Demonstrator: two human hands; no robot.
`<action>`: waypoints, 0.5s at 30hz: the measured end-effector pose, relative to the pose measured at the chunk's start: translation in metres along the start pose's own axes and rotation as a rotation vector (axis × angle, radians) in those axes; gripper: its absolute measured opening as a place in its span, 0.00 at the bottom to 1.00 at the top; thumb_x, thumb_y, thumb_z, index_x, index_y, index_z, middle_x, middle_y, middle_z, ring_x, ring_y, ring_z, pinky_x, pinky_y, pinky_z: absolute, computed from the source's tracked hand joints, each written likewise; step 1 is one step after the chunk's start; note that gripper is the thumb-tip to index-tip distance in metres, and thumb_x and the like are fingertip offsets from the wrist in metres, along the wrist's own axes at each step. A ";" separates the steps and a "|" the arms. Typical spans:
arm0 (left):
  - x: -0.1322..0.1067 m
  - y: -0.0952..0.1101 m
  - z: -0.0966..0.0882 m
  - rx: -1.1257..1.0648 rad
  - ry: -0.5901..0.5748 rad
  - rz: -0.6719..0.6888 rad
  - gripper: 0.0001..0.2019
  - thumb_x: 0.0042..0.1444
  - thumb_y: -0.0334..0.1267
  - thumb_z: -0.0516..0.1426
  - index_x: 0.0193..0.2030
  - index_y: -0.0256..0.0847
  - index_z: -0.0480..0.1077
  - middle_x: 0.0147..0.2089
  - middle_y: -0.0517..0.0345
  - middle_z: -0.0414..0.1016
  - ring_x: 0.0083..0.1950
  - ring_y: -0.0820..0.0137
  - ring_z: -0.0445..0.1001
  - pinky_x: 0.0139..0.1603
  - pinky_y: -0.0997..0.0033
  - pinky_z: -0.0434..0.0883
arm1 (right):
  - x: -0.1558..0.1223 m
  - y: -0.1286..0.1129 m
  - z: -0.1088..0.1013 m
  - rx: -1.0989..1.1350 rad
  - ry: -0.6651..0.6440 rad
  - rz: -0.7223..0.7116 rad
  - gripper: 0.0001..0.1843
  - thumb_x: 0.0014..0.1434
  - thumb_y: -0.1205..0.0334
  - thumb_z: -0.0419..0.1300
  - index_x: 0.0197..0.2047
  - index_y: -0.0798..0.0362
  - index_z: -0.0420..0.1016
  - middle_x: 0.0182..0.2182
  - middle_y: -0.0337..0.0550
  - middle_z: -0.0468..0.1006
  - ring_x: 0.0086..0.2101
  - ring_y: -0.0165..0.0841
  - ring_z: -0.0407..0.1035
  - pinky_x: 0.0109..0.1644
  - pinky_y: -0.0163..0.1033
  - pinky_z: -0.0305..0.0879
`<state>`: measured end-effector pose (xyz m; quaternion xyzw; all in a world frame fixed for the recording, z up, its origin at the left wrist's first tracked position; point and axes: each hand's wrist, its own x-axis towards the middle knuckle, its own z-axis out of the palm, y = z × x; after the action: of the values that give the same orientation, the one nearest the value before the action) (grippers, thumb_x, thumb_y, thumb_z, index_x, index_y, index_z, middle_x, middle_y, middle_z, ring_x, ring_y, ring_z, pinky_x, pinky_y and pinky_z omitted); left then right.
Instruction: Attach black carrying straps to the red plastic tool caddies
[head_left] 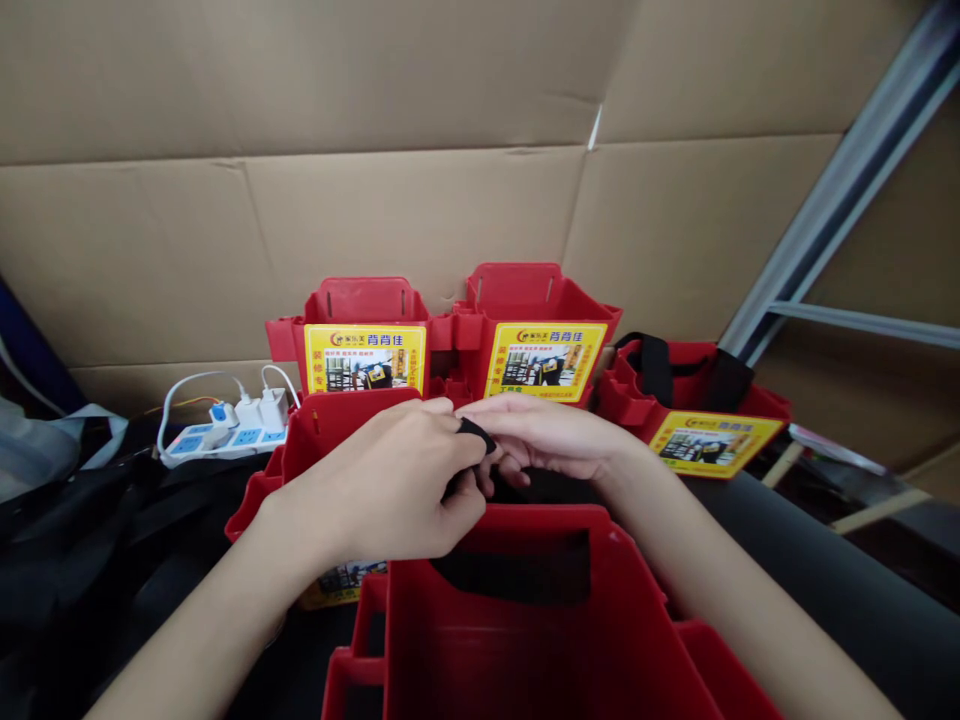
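Observation:
Directly before me stands a red plastic tool box (637, 600) with open side pockets. A black strap (517, 570) runs across the inside of its far wall, under the rim. My left hand (405, 470) is closed above that rim, pinching a piece of the black strap between thumb and fingers. My right hand (532, 435) meets it from the other side; its fingers curl around the strap, partly hidden behind my left hand. The two hands touch each other.
Behind stand more red boxes with yellow labels (364, 357), one at right (697, 385) with a black strap fitted. A white power strip (225, 440) with chargers lies left, beside a heap of black straps (135, 560). Cardboard (412, 210) lines the back; a metal frame (847, 180) slants right.

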<state>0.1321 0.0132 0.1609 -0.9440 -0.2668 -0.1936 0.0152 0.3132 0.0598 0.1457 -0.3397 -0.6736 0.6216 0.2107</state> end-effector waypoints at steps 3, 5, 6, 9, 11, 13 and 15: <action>-0.003 0.000 -0.003 0.012 0.037 0.032 0.07 0.51 0.28 0.49 0.28 0.40 0.66 0.30 0.59 0.67 0.33 0.71 0.64 0.37 0.71 0.63 | 0.003 0.003 -0.003 0.088 0.072 -0.097 0.12 0.55 0.61 0.60 0.44 0.54 0.72 0.29 0.38 0.75 0.25 0.21 0.69 0.24 0.23 0.65; -0.005 -0.003 -0.006 -0.007 0.088 0.031 0.08 0.55 0.29 0.49 0.28 0.39 0.66 0.36 0.57 0.68 0.38 0.71 0.67 0.41 0.71 0.64 | 0.006 0.005 -0.007 0.163 0.152 -0.237 0.15 0.53 0.65 0.62 0.46 0.52 0.71 0.36 0.39 0.75 0.31 0.21 0.71 0.35 0.25 0.69; -0.006 -0.006 -0.008 -0.011 0.143 0.009 0.08 0.56 0.30 0.49 0.29 0.39 0.67 0.39 0.56 0.69 0.41 0.71 0.68 0.43 0.72 0.65 | 0.008 0.005 -0.009 0.200 0.194 -0.326 0.16 0.52 0.66 0.62 0.46 0.51 0.71 0.38 0.38 0.75 0.34 0.22 0.71 0.40 0.27 0.68; -0.006 -0.020 -0.010 0.035 0.397 -0.183 0.08 0.59 0.34 0.50 0.33 0.39 0.69 0.36 0.57 0.72 0.35 0.72 0.70 0.36 0.73 0.65 | 0.013 0.007 -0.014 0.209 0.296 -0.582 0.16 0.49 0.69 0.64 0.43 0.49 0.71 0.36 0.35 0.74 0.38 0.23 0.70 0.45 0.29 0.66; -0.005 -0.029 -0.008 0.077 0.509 -0.310 0.08 0.58 0.37 0.53 0.32 0.38 0.71 0.27 0.60 0.73 0.26 0.73 0.68 0.28 0.75 0.61 | 0.014 0.008 -0.012 0.109 0.330 -0.670 0.15 0.48 0.69 0.64 0.40 0.50 0.70 0.34 0.36 0.74 0.38 0.25 0.69 0.47 0.32 0.65; -0.003 -0.035 -0.003 0.104 0.508 -0.353 0.07 0.55 0.38 0.56 0.30 0.38 0.72 0.24 0.60 0.73 0.23 0.73 0.67 0.25 0.75 0.59 | 0.014 0.008 -0.005 -0.015 0.336 -0.697 0.13 0.49 0.67 0.64 0.40 0.51 0.70 0.34 0.37 0.75 0.39 0.27 0.69 0.48 0.36 0.64; -0.001 -0.037 0.004 0.114 0.477 -0.333 0.06 0.55 0.35 0.56 0.30 0.37 0.73 0.25 0.58 0.75 0.24 0.73 0.69 0.27 0.75 0.59 | 0.012 0.007 0.003 -0.137 0.333 -0.700 0.13 0.50 0.66 0.63 0.40 0.51 0.70 0.36 0.39 0.75 0.40 0.29 0.69 0.49 0.38 0.64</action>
<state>0.1142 0.0449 0.1544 -0.8129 -0.4172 -0.3943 0.0985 0.3039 0.0661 0.1371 -0.1988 -0.7453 0.4023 0.4931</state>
